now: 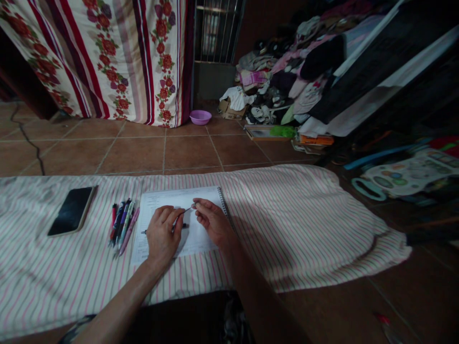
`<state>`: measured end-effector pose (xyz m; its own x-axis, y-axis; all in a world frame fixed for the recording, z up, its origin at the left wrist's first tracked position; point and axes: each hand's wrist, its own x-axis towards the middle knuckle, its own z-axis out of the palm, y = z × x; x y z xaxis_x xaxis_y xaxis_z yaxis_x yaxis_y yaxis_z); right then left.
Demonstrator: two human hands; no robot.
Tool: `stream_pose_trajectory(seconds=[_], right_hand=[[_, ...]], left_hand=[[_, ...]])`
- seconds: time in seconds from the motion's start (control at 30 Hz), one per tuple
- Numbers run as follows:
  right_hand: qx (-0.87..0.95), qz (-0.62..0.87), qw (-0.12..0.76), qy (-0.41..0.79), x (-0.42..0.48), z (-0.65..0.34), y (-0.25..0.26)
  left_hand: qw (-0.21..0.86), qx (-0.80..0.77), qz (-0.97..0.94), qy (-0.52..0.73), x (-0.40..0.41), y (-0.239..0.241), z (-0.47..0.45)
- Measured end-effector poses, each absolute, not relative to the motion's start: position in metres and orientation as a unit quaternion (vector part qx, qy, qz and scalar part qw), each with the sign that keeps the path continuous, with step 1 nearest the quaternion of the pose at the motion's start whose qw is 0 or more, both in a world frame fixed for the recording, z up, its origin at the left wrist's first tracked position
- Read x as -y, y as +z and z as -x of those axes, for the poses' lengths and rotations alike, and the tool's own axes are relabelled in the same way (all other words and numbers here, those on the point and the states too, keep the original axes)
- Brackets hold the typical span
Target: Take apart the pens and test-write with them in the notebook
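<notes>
Over a spiral notebook (201, 241) with a printed or written page, both hands meet near its middle. My left hand (162, 235) pinches a thin dark rod (186, 210) that looks like a pen refill and points toward the right hand. With closed fingertips, my right hand (212, 220) grips a small piece at the rod's far end; it is too small to name. Beneath the left hand, a dark pen part (185, 225) lies on the page, partly hidden by the fingers. Several pens (124, 227) lie side by side just left of the notebook.
A smartphone (71, 210) lies at the left on the striped cloth (287, 229) covering the low surface. Beyond are a tiled floor (139, 148), a purple basin (201, 117), a floral curtain (107, 57) and a clothes heap (283, 81). A plastic toy (405, 174) stands at the right.
</notes>
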<state>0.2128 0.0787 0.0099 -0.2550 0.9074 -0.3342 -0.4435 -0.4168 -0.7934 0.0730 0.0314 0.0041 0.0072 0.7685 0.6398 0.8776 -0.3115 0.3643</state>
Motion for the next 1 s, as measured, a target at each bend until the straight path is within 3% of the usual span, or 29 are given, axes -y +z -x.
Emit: stream_pose_trajectory(seconds=[1.0], right_hand=[[0.385, 0.430, 0.430, 0.694, -0.0759, -0.2118, 0.0045]], left_hand=[[0.048, 0.596, 0.701, -0.389, -0.0313, 0.0046, -0.0752]])
